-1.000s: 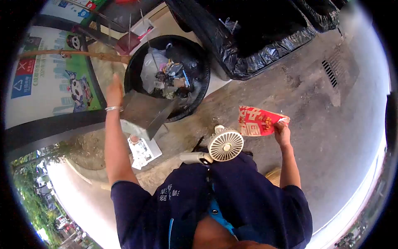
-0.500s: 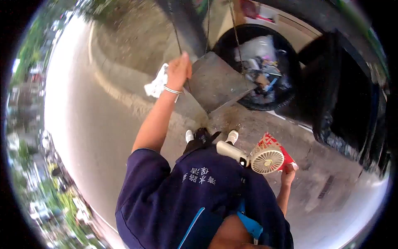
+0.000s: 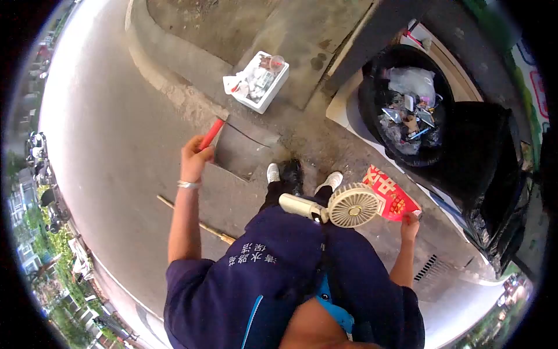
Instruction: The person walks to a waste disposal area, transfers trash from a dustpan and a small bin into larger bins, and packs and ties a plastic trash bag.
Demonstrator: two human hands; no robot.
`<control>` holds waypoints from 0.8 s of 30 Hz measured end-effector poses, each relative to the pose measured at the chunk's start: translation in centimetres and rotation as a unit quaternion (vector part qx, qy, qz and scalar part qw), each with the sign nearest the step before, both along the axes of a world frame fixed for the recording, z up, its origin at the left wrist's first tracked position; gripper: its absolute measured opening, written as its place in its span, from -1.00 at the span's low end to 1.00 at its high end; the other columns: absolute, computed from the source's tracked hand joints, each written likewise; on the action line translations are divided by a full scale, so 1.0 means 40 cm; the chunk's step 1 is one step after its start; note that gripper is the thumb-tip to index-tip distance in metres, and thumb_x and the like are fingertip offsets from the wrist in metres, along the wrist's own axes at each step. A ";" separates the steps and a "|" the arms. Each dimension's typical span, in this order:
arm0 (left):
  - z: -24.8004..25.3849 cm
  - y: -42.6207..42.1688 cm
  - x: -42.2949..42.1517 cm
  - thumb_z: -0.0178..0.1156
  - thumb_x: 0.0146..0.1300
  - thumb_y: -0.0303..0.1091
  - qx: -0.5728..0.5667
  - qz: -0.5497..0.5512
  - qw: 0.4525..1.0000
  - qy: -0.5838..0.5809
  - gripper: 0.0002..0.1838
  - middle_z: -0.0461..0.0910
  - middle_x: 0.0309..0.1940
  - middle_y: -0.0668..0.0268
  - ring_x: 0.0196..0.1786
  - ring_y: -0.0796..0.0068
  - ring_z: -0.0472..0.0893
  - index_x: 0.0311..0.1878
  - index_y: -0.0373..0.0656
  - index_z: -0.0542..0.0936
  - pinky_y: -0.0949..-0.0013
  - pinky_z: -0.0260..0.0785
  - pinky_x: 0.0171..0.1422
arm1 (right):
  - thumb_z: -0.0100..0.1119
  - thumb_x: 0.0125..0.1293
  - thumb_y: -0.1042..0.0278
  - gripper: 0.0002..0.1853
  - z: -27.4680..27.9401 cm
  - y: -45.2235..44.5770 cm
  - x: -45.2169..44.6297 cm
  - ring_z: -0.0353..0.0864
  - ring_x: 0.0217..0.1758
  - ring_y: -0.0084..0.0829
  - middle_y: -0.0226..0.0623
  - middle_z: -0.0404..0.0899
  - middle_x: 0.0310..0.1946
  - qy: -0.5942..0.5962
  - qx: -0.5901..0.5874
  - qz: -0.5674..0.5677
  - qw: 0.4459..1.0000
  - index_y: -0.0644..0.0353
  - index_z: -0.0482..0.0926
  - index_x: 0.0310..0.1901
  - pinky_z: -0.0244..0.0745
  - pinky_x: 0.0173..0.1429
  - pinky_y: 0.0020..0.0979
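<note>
My left hand is closed around the red handle of a metal dustpan. The dustpan is low, just in front of my left shoe, with a thin dark wire running from the handle. My right hand pinches the lower corner of a red paper piece with white and yellow print, out to my right. A beige portable fan hangs at my chest, overlapping the paper's left edge. Past my left forearm lies a wooden pole, partly hidden.
A black bin lined with plastic and holding mixed rubbish stands ahead right, beside a black bag-draped container. A white foam box full of waste sits on the pavement ahead. A curb curves at left; a drain grate lies right.
My left hand has come down and left, bringing the dustpan from beside the bin to near my feet. The foam box now shows fully. My right hand still holds the red paper.
</note>
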State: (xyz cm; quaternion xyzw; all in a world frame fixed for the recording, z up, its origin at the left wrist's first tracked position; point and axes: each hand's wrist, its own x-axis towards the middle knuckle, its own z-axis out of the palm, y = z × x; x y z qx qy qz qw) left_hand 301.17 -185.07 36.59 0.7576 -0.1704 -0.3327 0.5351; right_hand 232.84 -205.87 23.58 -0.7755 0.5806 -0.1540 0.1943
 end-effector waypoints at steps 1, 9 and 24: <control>-0.136 0.035 0.044 0.18 -0.03 -0.57 -0.003 0.016 1.000 0.001 -0.75 0.49 -0.52 0.42 -0.50 0.62 0.46 -0.21 -0.26 0.54 0.55 0.30 -0.42 | 0.12 -0.04 0.62 -0.81 -0.013 0.002 -0.011 0.56 -0.34 -0.37 -0.26 0.58 -0.45 -0.018 0.040 -0.029 0.999 0.24 0.58 -0.32 0.44 -0.18 -0.43; -0.909 0.302 0.213 0.26 -0.10 -0.50 0.281 0.046 0.958 -0.013 -0.50 0.57 -0.23 0.21 -0.17 0.36 0.55 0.02 -0.28 0.44 0.34 0.38 -0.07 | 0.12 -0.06 0.67 -0.80 0.220 0.059 0.141 0.54 -0.34 -0.50 -0.29 0.60 -0.45 -0.012 0.123 -0.122 0.985 0.30 0.59 -0.33 0.44 -0.21 -0.47; -0.808 0.338 0.277 0.24 -0.03 -0.38 0.411 -0.235 0.842 -0.260 -0.45 0.47 0.04 0.24 0.06 0.17 0.48 0.11 -0.11 0.42 0.20 0.34 0.09 | 0.20 -0.06 0.44 -0.80 0.043 0.350 0.214 0.62 -0.25 -0.29 -0.14 0.62 -0.39 -0.034 0.076 -0.353 0.932 0.12 0.63 -0.31 0.49 -0.17 -0.32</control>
